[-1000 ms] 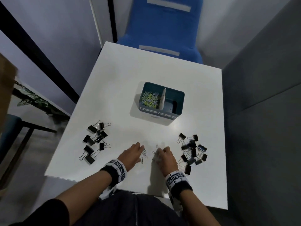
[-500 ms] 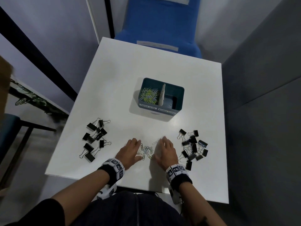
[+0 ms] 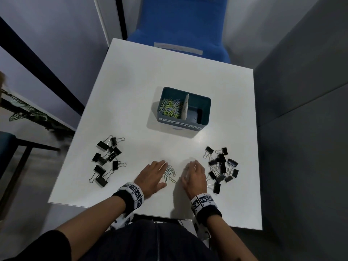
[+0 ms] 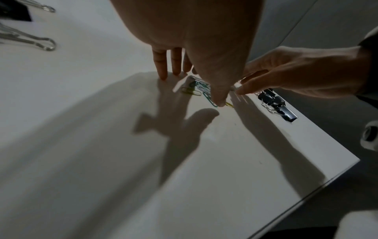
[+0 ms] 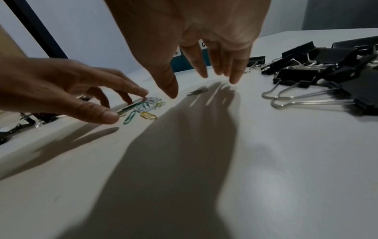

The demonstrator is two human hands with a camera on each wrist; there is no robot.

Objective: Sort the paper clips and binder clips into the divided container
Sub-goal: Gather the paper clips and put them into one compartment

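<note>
A teal divided container (image 3: 205, 108) stands mid-table. Coloured paper clips (image 3: 169, 108) fill its left compartment; the right compartment (image 3: 195, 114) looks empty. A small cluster of loose paper clips (image 3: 170, 174) (image 5: 146, 110) lies near the front edge between my hands. My left hand (image 3: 162, 173) (image 4: 194, 89) has straight fingers and thumb touching the table around the cluster. My right hand (image 3: 188, 171) (image 5: 200, 86) hovers, fingers pointing down, over a single clip (image 5: 197, 92). Neither hand holds anything. Black binder clips lie in a left pile (image 3: 107, 159) and a right pile (image 3: 221, 166).
The white table (image 3: 169, 72) ends close behind my wrists at its front edge (image 3: 150, 213). A blue chair (image 3: 180, 25) stands behind the far edge and a grey partition (image 3: 301, 91) runs along the right side. The right pile sits just beside my right hand.
Both hands have drawn inward across the table, and the scattered loose paper clips now sit bunched in one small cluster beside my left hand.
</note>
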